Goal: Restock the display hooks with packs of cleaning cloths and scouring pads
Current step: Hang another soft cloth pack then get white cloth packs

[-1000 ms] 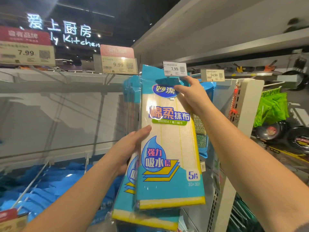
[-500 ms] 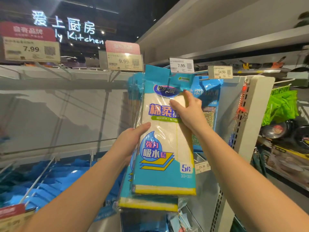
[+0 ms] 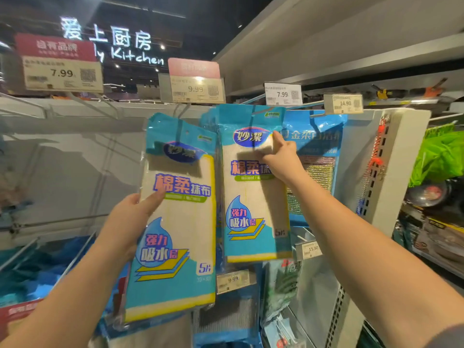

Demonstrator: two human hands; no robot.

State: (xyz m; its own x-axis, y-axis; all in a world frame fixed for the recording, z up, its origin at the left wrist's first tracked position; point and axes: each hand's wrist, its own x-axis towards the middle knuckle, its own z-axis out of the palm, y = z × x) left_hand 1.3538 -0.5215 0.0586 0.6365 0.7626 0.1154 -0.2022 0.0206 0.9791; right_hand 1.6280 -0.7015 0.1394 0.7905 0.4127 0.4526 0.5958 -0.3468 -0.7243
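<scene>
Beneath the 7.99 price tag, a teal-and-cream plastic pack of cleaning cloths hangs on the display hook, its upper part pressed by the straight fingers of the right hand. A second, matching cloth pack is gripped at its left edge by the left hand, just beside the hung one.

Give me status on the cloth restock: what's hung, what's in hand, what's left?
Done: one cleaning cloth pack hangs under the 7.99 tag, the right hand touching its top. In hand: the left hand holds another cloth pack, with more packs behind it, not yet on a hook. Left: hang those; the bare hooks under the left price tags look unfilled.
</scene>
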